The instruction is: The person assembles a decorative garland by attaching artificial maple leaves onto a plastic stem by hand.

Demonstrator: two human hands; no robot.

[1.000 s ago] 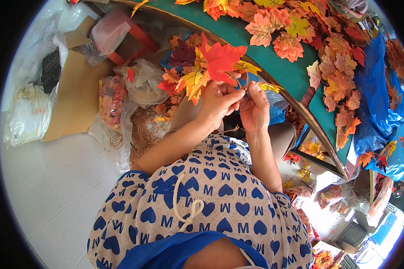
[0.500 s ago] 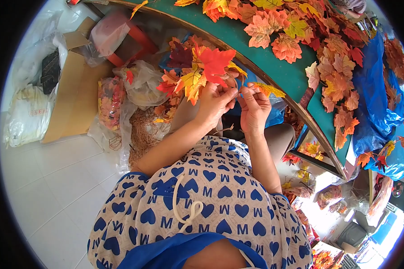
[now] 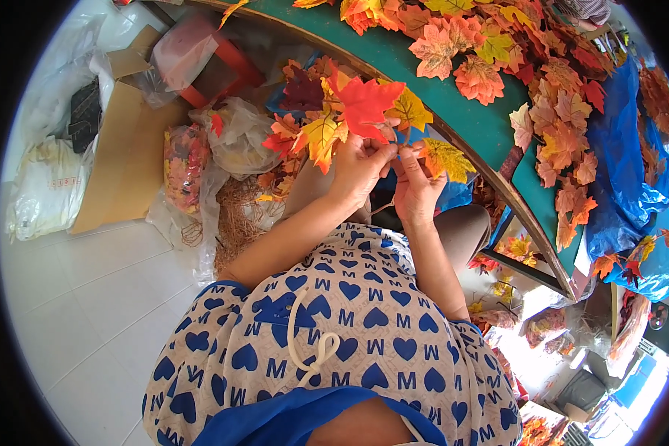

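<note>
My left hand (image 3: 358,167) grips a bunch of artificial maple leaves (image 3: 342,111), red, orange and yellow, held up in front of me. My right hand (image 3: 414,189) is close beside it and pinches a single yellow-orange leaf (image 3: 446,157) by its stem, fingertips touching the left hand's. Both hands are over my lap, just short of the green table (image 3: 453,111) edge.
Loose autumn leaves (image 3: 543,82) cover the green table. Blue plastic sheet (image 3: 624,171) lies at the right. On the white tiled floor (image 3: 82,297) to my left are a cardboard box (image 3: 126,156), clear bags of leaves (image 3: 186,167), a white bag (image 3: 44,186) and a red stool (image 3: 215,67).
The leaf bunch in my left hand has shifted slightly and turned; my right hand has brought the yellow leaf in against the bunch. Both hands stay in the same place.
</note>
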